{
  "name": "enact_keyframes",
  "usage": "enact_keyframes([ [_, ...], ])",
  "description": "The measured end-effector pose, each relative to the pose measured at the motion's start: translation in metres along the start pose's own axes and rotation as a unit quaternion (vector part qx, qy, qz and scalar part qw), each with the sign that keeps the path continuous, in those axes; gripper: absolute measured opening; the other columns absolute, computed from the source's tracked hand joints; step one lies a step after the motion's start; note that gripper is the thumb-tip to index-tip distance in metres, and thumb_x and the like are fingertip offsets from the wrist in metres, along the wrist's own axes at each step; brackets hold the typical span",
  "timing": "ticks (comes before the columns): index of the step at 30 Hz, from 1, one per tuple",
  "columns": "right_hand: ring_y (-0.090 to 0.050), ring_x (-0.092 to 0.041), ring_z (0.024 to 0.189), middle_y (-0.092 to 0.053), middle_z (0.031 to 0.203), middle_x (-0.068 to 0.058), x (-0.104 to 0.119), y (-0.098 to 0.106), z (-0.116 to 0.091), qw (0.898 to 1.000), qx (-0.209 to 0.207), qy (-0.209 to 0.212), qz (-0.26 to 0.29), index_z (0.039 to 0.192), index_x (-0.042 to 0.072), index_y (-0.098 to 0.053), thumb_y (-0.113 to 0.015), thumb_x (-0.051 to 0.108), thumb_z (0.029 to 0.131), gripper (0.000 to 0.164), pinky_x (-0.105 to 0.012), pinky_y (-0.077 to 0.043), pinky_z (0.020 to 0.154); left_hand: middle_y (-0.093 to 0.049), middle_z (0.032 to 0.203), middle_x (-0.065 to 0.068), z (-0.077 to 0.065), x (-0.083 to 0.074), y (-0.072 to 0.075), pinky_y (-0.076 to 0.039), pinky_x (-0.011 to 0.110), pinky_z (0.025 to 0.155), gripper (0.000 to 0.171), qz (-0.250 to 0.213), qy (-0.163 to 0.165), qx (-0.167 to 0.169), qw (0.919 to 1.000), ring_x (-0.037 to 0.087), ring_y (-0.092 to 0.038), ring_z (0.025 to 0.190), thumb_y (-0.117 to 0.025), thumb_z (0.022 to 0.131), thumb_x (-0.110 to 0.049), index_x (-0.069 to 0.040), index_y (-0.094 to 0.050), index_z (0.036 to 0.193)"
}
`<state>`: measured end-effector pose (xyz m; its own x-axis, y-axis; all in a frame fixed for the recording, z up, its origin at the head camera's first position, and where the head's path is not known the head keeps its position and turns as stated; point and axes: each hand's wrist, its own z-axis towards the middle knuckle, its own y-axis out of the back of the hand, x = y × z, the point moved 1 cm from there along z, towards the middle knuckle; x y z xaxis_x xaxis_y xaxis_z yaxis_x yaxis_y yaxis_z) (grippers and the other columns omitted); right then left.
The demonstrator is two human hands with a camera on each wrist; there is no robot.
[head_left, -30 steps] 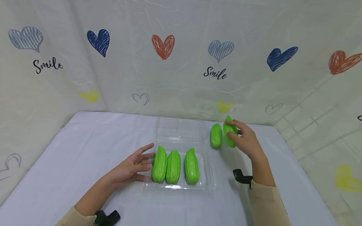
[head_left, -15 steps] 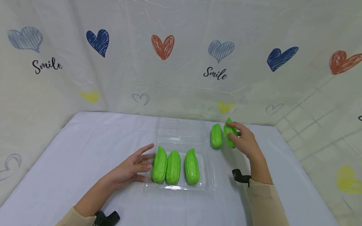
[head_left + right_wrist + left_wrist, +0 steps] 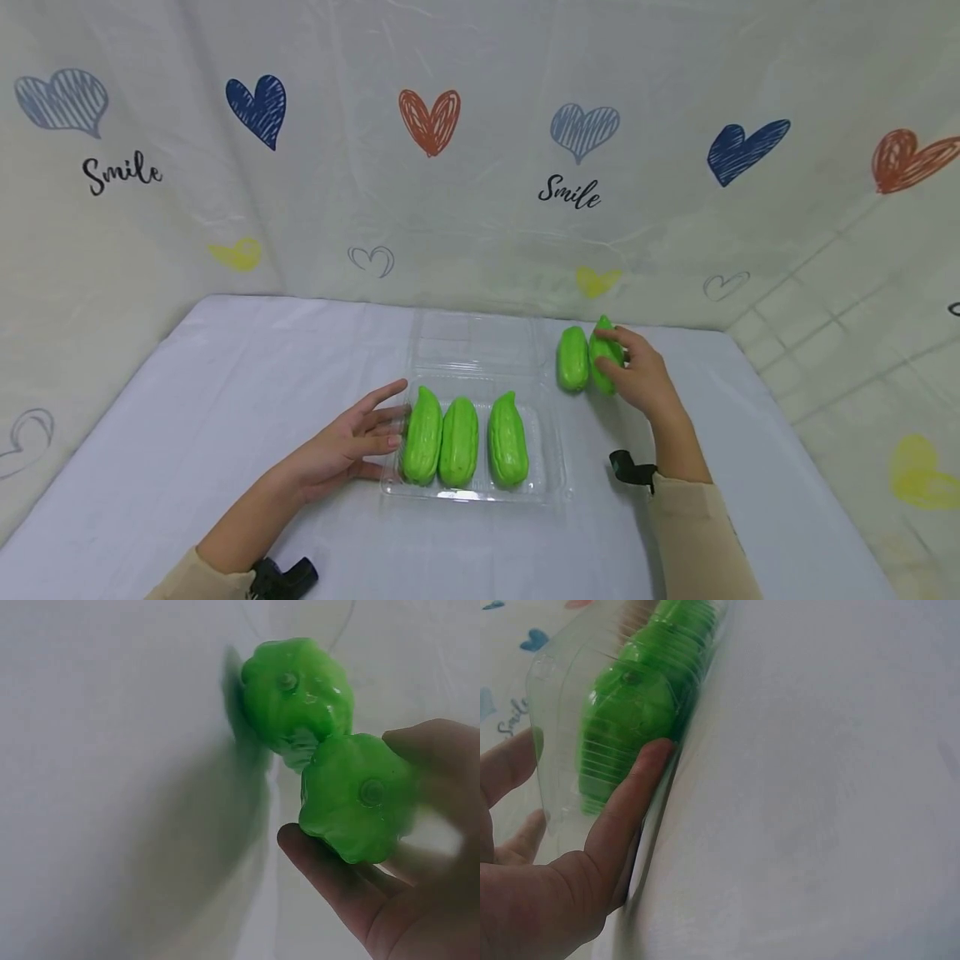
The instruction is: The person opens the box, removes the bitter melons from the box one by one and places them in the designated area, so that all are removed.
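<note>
My right hand (image 3: pixel 643 373) holds a bright green, ridged bitter melon (image 3: pixel 603 354) between thumb and fingers, at the back right of the table. Just left of it lies a second bitter melon (image 3: pixel 573 358); in the right wrist view the held bitter melon (image 3: pixel 360 796) overlaps this other bitter melon (image 3: pixel 296 694). Three more bitter melons (image 3: pixel 459 442) lie side by side in a clear plastic container (image 3: pixel 551 479), with a gap between the middle and right ones. My left hand (image 3: pixel 345 450) rests at the container's left side, fingers spread and fairly straight, thumb (image 3: pixel 626 802) along its wall.
The container's clear lid (image 3: pixel 476 342) lies folded back toward the rear edge. A white cloth covers the table (image 3: pixel 262 375). Behind stands a pale curtain (image 3: pixel 480 192) printed with hearts and "Smile". Black wrist cameras (image 3: pixel 283 577) sit at both sleeves.
My right hand has shifted slightly left with the bitter melon, bringing it closer to the one lying beside it. The left hand and container stay where they were.
</note>
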<state>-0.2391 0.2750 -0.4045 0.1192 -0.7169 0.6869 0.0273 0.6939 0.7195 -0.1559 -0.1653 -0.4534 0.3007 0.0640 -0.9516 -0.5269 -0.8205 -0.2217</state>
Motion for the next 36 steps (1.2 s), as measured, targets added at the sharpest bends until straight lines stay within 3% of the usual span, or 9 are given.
enact_keyframes([
  [12, -0.032, -0.052, 0.14, -0.028, 0.158, -0.028, -0.01, -0.006, 0.003, 1.0, 0.004, -0.003, -0.028, 0.144, 0.008, -0.051, -0.062, 0.016, 0.097, 0.049, -0.065, -0.035, 0.107, -0.015, 0.164, 0.016, -0.001, 0.0, 0.0, -0.052, 0.054, 0.093, 0.082, 0.003, -0.002, 0.003, 1.0, 0.041, -0.025, 0.147, -0.061, 0.098, -0.009, -0.032, -0.013, 0.16],
  [28, -0.031, -0.056, 0.138, -0.027, 0.155, -0.034, -0.014, -0.012, 0.005, 0.998, 0.015, 0.024, -0.059, 0.144, 0.004, -0.05, -0.065, 0.018, 0.096, 0.052, -0.069, -0.031, 0.107, -0.015, 0.164, 0.016, -0.002, -0.002, -0.001, -0.053, 0.054, 0.092, 0.081, 0.004, -0.008, 0.007, 0.9999, 0.039, -0.028, 0.146, -0.06, 0.099, -0.008, -0.032, -0.012, 0.161],
  [36, -0.027, -0.056, 0.141, -0.023, 0.158, -0.033, -0.012, -0.008, 0.003, 0.998, 0.033, 0.004, -0.062, 0.149, 0.006, -0.044, -0.062, 0.025, 0.099, 0.057, -0.07, -0.027, 0.108, -0.014, 0.165, 0.016, -0.002, -0.001, 0.0, -0.052, 0.055, 0.092, 0.08, 0.002, -0.007, 0.008, 0.9999, 0.04, -0.028, 0.146, -0.059, 0.099, -0.008, -0.031, -0.012, 0.161],
])
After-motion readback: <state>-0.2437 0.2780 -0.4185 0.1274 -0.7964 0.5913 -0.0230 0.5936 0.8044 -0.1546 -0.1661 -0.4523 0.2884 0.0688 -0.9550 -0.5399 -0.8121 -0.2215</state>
